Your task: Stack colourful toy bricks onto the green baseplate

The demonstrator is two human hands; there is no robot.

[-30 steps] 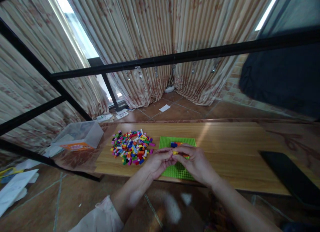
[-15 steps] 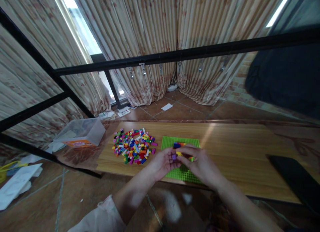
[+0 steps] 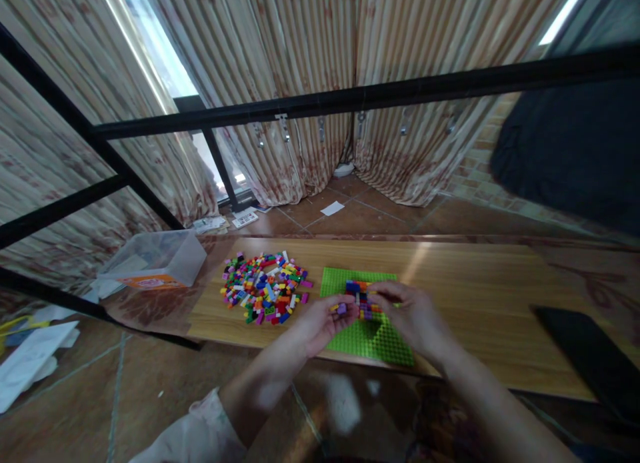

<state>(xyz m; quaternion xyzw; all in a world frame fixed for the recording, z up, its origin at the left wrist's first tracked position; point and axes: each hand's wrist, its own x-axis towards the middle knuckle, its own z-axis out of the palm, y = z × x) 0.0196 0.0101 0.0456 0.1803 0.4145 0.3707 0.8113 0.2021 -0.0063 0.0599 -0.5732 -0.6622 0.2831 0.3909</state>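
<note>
Left hand point(image 3: 318, 323) is cradling a purple brick point(image 3: 342, 308), eight o'clock from the brick build point(image 3: 358, 288); right hand point(image 3: 411, 311) is hovering around three, can't tell its grip. I'd be squaring edges carefully.

A home, by the look of it! Tall patterned curtains point(image 3: 295, 83) drop right to the floor at twelve o'clock, with daylight pouring through a window point(image 3: 157, 43) at ten. Brown tiles point(image 3: 165, 376) cover the ground, loose papers point(image 3: 33, 360) lying there at eight. And on the low wooden desk point(image 3: 325, 253) at six, a bright heap of toy bricks point(image 3: 265, 290) spreads towards seven!
</note>
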